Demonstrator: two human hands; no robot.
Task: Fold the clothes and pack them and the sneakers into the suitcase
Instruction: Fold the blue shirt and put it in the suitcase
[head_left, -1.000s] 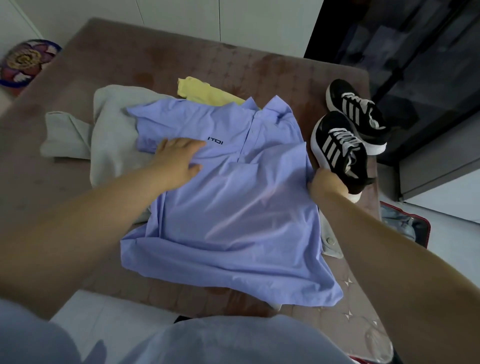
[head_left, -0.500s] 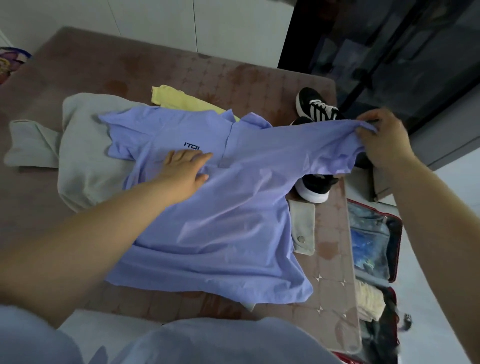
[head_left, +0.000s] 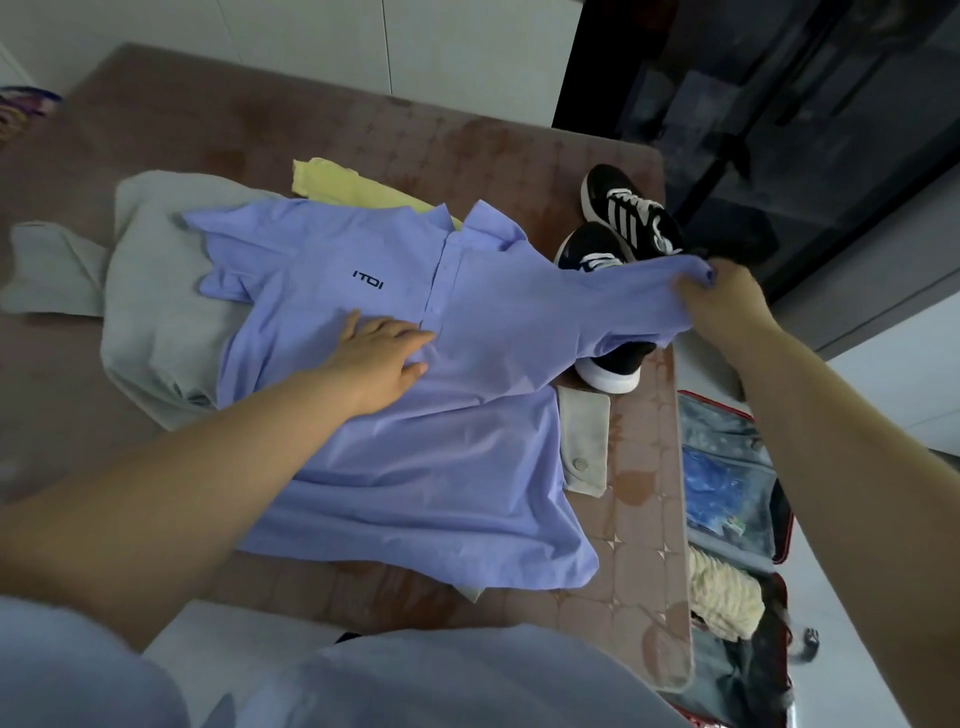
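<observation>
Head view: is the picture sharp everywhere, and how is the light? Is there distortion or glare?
In the head view the light is dim and soft, without hard shadows; the logo on the blue shirt reads sharp, while the grey garment at the left edge is slightly smeared; the wide lens bows the edges of the bed; the dark glass cabinet shows only faint reflections, no glare.
</observation>
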